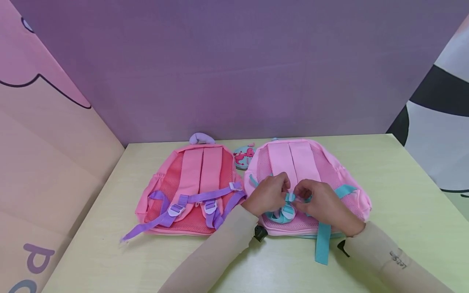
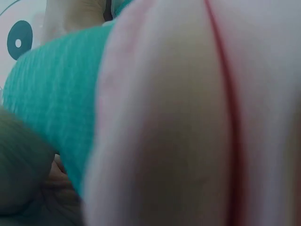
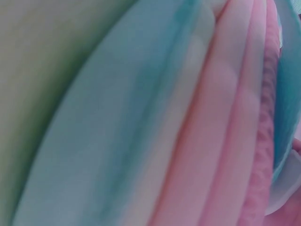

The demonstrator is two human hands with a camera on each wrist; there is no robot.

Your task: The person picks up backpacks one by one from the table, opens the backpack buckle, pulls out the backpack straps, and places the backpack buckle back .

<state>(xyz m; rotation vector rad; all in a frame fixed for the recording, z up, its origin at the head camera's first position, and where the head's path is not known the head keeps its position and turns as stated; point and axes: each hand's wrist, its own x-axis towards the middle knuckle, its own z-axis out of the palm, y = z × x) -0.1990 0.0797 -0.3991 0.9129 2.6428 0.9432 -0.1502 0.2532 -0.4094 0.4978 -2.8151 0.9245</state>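
A light pink backpack [image 1: 338,183] lies back panel up on the table, with teal straps [image 1: 322,244] across it. My left hand [image 1: 269,195] and right hand [image 1: 324,203] meet over its middle, pinching the teal webbing from either side of a small teal fitting [image 1: 290,197]. The exact finger contact is partly hidden. Just below sits a teal strap adjuster [image 1: 288,211]. Close to the camera in the left wrist view is a wide teal strap [image 2: 61,84] beside blurred pink fabric. The right wrist view has a pale plastic piece [image 3: 284,183] at the fingertips.
To the left lies a coral backpack [image 1: 170,179], its purple straps [image 1: 212,195] crossing the back panel. A small teal-and-pink printed item [image 1: 243,157] sits between the bags. Behind the pale wooden table [image 1: 110,260] stands a purple panel [image 1: 234,73].
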